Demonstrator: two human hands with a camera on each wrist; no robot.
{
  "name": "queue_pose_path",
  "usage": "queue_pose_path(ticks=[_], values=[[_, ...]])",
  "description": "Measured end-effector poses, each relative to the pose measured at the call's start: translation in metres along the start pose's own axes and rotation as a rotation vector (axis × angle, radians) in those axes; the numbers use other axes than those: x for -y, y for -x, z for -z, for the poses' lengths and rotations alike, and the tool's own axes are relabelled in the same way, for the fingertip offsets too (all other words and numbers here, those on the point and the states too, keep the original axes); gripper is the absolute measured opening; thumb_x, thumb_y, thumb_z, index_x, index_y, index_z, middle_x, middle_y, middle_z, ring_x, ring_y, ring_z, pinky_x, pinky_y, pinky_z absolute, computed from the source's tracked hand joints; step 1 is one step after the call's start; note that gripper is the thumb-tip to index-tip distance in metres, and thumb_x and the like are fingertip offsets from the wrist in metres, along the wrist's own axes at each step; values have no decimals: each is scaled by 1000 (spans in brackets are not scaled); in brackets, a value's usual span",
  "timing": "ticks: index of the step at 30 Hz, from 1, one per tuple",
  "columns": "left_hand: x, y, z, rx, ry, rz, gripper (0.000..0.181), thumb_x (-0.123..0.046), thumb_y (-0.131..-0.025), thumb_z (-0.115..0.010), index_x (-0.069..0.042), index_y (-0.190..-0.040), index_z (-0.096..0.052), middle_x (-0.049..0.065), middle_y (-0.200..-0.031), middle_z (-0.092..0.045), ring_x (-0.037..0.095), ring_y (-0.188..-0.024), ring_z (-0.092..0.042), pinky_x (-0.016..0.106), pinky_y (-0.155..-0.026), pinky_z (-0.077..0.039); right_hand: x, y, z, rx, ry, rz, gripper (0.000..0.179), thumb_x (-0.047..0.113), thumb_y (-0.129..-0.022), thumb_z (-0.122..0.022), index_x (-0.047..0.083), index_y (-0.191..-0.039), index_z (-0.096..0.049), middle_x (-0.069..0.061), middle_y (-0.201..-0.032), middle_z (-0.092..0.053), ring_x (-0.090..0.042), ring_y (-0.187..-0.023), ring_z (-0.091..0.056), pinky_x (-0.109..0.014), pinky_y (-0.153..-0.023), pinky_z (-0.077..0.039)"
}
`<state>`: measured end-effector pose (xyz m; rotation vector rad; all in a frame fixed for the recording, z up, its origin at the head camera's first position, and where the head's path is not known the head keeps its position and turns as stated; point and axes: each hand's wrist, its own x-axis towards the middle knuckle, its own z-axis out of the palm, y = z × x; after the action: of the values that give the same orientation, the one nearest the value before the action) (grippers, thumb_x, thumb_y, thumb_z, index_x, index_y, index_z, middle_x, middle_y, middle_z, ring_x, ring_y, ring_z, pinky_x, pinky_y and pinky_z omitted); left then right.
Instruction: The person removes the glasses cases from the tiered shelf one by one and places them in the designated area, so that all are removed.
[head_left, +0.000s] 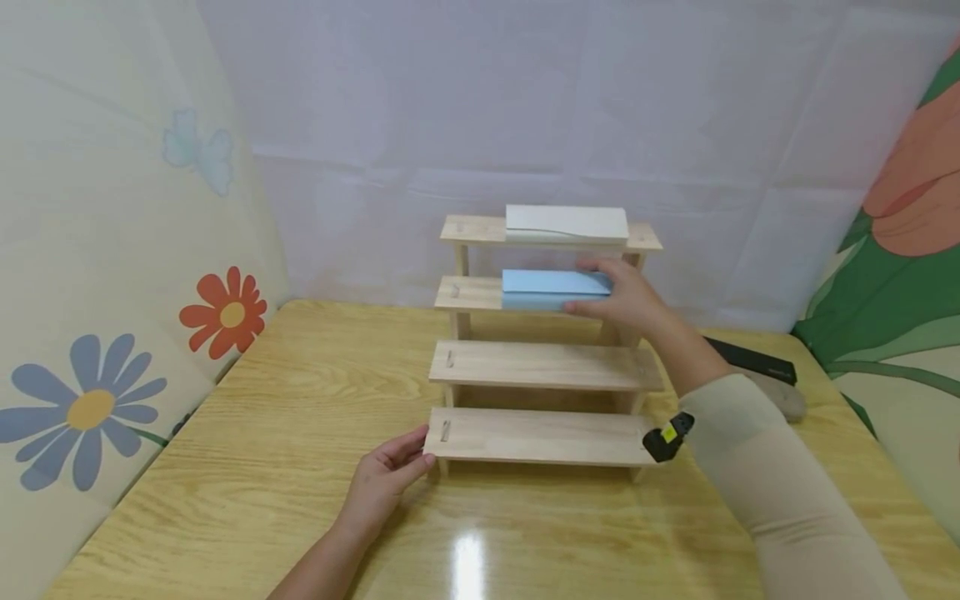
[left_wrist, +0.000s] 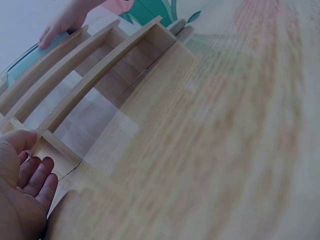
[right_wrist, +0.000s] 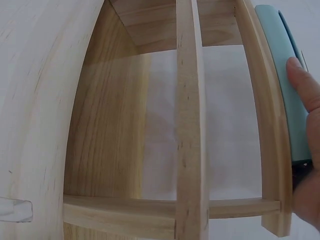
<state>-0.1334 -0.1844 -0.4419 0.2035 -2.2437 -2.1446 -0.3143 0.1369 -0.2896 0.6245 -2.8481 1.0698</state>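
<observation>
A light wooden four-step display stand stands on the table. My right hand grips the right end of a light blue glasses case at the second step from the top, thumb in front and fingers behind. The right wrist view shows this blue case lying along a wooden step beneath my hand. At the lowest step's left end, my left hand holds the board's edge between thumb and fingers. A white case with a wavy flap sits on the top step.
Right of the stand, a black case and a greyish rounded case lie on the wooden table, partly behind my right arm. A white cloth hangs behind, with flower-printed sheets at both sides.
</observation>
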Motion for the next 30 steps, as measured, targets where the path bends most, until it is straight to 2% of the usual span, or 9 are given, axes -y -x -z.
queue_pose_path(ticks=[8, 15, 30], values=[[0, 1, 1, 3, 0, 5, 45, 0, -87, -69, 5, -130, -58, 21, -131, -62, 3, -94, -65, 17, -82, -55, -2, -3, -1, 11, 43, 43, 76, 32, -80, -81, 7, -144, -47, -18, -149, -46, -36, -131, -45, -54, -111, -37], [1, 1, 1, 2, -9, 10, 44, 0, -87, -69, 5, -130, -58, 21, -131, -62, 3, -94, -64, 16, -82, -55, -1, 0, -1, 24, 56, 32, 78, 34, -80, -81, 9, -145, -46, -17, -150, -45, -36, -130, -46, -54, -109, -38], [1, 1, 1, 0, -10, 6, 44, 0, -86, -69, 5, -129, -58, 21, -131, -62, 3, -95, -66, 17, -83, -55, 0, 5, -2, -25, 64, 13, 76, 37, -79, -81, 10, -143, -50, -17, -148, -46, -36, -130, -45, -55, -109, -38]])
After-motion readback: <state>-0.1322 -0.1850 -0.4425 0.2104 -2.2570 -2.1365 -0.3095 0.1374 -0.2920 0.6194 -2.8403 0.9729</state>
